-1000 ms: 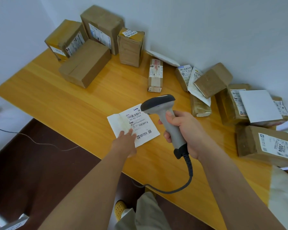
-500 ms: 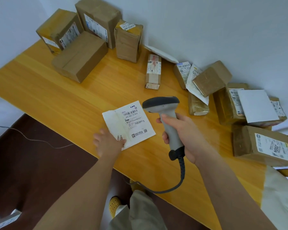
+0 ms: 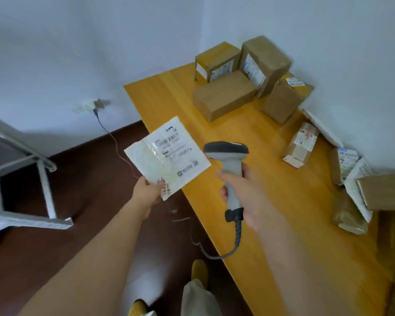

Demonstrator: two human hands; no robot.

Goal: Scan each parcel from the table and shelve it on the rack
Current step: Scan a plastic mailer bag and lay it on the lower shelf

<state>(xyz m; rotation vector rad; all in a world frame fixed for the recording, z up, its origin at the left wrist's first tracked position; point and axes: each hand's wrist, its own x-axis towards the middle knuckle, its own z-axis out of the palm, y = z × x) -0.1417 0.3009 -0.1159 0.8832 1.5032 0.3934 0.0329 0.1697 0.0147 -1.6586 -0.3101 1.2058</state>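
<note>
Rack (image 3: 21, 156) left of the hands, now in view. Flat white parcel (image 3: 167, 156) lifted off the desk (image 3: 271, 201), pinched at its near corner by left hand (image 3: 146, 192). Scanner (image 3: 228, 169) gripped in right hand (image 3: 244, 192), just right of parcel. Probably scanned; shelving next.

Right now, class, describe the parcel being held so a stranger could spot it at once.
Start at the table. Off its near left edge, the left hand pinches a mailer. Unlike the brown boxes, it is flat and white.
</note>
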